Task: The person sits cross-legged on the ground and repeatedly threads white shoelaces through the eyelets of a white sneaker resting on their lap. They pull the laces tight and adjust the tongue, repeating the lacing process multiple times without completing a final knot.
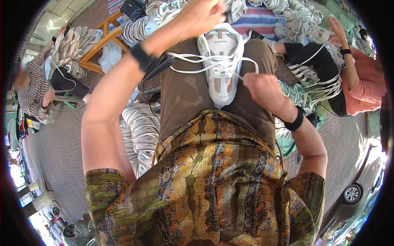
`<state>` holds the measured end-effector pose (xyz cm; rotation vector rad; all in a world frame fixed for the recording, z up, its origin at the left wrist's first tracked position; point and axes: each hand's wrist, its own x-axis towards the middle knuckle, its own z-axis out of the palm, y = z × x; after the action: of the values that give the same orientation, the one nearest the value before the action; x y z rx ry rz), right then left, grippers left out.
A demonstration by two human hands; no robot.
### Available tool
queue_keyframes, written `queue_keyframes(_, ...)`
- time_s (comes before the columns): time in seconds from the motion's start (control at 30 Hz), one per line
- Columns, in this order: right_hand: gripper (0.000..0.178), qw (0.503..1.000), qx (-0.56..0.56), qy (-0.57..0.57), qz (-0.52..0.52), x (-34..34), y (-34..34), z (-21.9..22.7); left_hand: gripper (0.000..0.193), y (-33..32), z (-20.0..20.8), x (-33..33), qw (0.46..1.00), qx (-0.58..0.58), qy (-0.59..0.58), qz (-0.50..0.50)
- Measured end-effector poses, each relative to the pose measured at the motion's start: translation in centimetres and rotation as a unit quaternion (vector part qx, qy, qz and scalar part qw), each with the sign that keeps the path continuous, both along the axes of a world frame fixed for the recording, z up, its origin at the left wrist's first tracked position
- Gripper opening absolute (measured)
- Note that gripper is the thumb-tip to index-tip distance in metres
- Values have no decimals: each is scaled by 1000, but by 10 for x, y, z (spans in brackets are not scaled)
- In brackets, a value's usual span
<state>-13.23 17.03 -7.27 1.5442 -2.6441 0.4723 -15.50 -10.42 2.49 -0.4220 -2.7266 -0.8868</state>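
A white and grey sneaker (224, 97) lies on my lap between my thighs, its toe toward me. White shoelace (186, 71) crosses its front and hangs in a loose loop to the left. My right hand (264, 91) is just right of the toe end, its fingers pinched on a piece of the lace near the eyelets. Beyond the shoe's ankle opening, my left hand (207, 16) is raised at the top edge of the picture, fingers curled closed. What it holds, if anything, cannot be made out.
Stacked sneakers (141, 131) lie by my left leg, with more sneakers (297, 18) piled ahead on a striped sheet (258, 20). A wooden stool frame (96, 61) stands at the left. People sit on both sides, one in a coral top (363, 84). A car (365, 180) is at the right.
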Motion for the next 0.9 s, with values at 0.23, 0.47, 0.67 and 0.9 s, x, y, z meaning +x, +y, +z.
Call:
queue_keyframes(0.23,10,984,-107,4,-144,-25,20,12,24,-11,-83,67,990,-139,-28,0)
queue_keyframes(0.47,25,817,-281,-499,-68,-48,37,25,9,-11,-99,63,988,-140,57,-21)
queue_keyframes(0.67,35,641,-399,-642,-134,-48,32,13,8,-25,-82,61,985,-160,57,-1)
queue_keyframes(0.9,39,783,-266,-552,-106,-36,22,7,7,-70,-73,86,957,-255,130,50)
